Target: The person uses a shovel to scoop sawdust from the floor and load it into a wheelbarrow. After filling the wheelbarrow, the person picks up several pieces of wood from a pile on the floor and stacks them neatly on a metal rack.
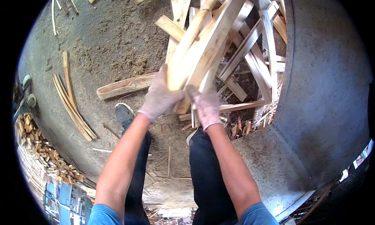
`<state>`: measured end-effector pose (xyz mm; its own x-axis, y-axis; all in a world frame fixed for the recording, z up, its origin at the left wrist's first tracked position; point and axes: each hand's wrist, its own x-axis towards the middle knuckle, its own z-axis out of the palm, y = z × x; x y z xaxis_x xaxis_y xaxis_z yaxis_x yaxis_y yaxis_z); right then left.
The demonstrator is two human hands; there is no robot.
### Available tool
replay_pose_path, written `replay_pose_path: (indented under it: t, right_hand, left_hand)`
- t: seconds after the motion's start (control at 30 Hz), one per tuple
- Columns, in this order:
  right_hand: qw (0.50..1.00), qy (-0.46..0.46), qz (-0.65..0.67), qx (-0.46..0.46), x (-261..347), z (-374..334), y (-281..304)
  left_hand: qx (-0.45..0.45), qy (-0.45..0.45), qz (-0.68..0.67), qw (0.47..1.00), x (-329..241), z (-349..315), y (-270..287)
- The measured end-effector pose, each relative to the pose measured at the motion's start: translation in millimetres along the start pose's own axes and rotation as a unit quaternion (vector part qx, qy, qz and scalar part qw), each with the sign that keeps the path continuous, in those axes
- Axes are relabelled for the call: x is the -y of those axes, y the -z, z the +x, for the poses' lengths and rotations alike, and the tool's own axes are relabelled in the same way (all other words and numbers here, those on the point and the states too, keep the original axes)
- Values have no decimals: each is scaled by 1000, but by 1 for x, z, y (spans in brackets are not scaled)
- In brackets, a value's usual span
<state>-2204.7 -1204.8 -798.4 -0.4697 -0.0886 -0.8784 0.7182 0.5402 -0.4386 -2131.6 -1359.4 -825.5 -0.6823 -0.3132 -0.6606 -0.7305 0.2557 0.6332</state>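
Observation:
Both my hands wear pale, soiled work gloves and grip the near ends of several long wooden planks (207, 49), which slant away from me toward the upper right. My left hand (161, 94) presses against the left side of the bundle, its thumb across the near end. On the right side, my right hand (204, 104) is closed on the planks, slightly blurred. Beneath and beyond them lies a jumbled pile of wood pieces (250, 49). A rough-edged board (125, 86) rests on the ground just left of my left hand.
A large grey metal sheet structure (324, 80) bounds the right side. Thin bent strips (72, 104) lie on the dirt floor (93, 41) at left. Stacked cut wood (47, 154) stands at the lower left. My dark shoe (125, 113) is below the rough board.

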Motion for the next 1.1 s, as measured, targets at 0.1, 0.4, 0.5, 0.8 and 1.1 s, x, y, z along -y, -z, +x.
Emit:
replay_pose_path:
  t: [0.1,0.4,0.5,0.8,1.1]
  right_hand:
    - [996,62,-55,-29,-3,-35,-35]
    - [969,2,-246,34,-29,-105,-114]
    - [959,-10,-273,75,-35,-87,-130]
    - [942,-162,278,95,-48,21,-108]
    - [954,65,-257,-139,-35,-80,-54]
  left_hand:
    - [157,97,-262,947,14,-28,45]
    - [214,164,-434,860,92,-124,87]
    - [181,194,-428,864,125,-116,79]
    - [177,204,-501,822,139,-65,23]
    - [2,214,-204,955,117,-95,33]
